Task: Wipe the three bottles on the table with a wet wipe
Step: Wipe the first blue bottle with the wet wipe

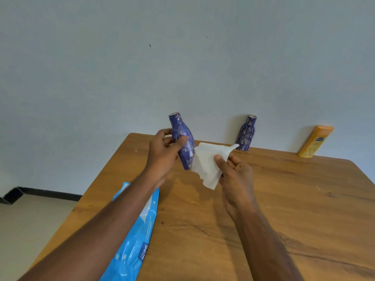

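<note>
Nearest to us the blue wipes packet [138, 230] is lying along the table's left edge, running off the near edge of the wooden table [284, 209]; we are probably keeping it there so that a fresh sheet is in easy reach. Beyond it our left hand [162, 153] is gripping the first blue bottle [183, 140], fingers and thumb curled round its middle; we are holding it lifted off the table and tilted, its base leaning toward the right, which seems meant to offer its side to the wipe. Our right hand [233, 175] is pinching the wet wipe [209, 161], thumb on top of the sheet; the white sheet is hanging partly unfolded, its left edge touching or just beside the bottle's lower half, and we cannot tell which. The second blue bottle [246, 132] is standing upright at the table's far edge against the wall; the yellow bottle [315, 141] is leaning against the wall near the far right corner, well apart from our hands. We judge that the wiping of the first bottle is only beginning; the other two are waiting their turn.
</note>
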{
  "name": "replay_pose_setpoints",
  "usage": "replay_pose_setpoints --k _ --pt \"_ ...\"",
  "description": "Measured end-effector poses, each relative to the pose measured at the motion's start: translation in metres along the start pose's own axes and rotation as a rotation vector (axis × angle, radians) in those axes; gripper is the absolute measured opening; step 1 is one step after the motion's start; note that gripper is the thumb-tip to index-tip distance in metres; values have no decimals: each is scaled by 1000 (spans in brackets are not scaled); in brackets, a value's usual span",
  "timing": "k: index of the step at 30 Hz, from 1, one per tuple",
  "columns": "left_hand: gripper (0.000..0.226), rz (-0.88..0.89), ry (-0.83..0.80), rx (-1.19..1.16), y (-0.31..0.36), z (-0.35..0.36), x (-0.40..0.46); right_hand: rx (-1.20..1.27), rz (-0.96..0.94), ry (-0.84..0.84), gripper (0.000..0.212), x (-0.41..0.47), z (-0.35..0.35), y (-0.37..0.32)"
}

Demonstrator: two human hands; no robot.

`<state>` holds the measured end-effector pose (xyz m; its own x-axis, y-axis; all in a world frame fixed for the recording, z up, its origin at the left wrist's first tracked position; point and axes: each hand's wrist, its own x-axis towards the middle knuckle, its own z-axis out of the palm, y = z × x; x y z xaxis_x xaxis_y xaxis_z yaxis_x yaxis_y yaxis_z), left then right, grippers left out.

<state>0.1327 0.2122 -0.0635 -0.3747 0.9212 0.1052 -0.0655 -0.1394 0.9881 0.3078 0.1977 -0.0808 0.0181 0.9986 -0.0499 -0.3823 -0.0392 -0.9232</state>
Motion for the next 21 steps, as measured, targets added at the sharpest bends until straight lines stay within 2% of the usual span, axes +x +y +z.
replay_pose_setpoints --k 4,7,10,13,17,20,21 --pt "28 -238 -30 -307 2 3 -66 -50 -123 79 16 -32 -21 -6" --pt "46 -364 -72 -481 -14 13 -97 -51 -200 132 16 -54 -35 -13" --pt "64 -460 -177 -527 -32 22 -113 -158 -367 212 14 -66 -48 -15" --pt "68 -525 -299 -549 -34 33 -124 -311 -387 209 23 -68 -53 -1" --pt "54 -504 -348 -571 -25 48 -122 -365 -392 249 32 -60 -52 5" --pt "39 -420 -346 -515 -29 52 -119 -501 -576 245 39 -58 -45 -8" --pt "34 -394 -343 -499 -32 53 -119 -587 -634 226 35 -58 -43 -11"
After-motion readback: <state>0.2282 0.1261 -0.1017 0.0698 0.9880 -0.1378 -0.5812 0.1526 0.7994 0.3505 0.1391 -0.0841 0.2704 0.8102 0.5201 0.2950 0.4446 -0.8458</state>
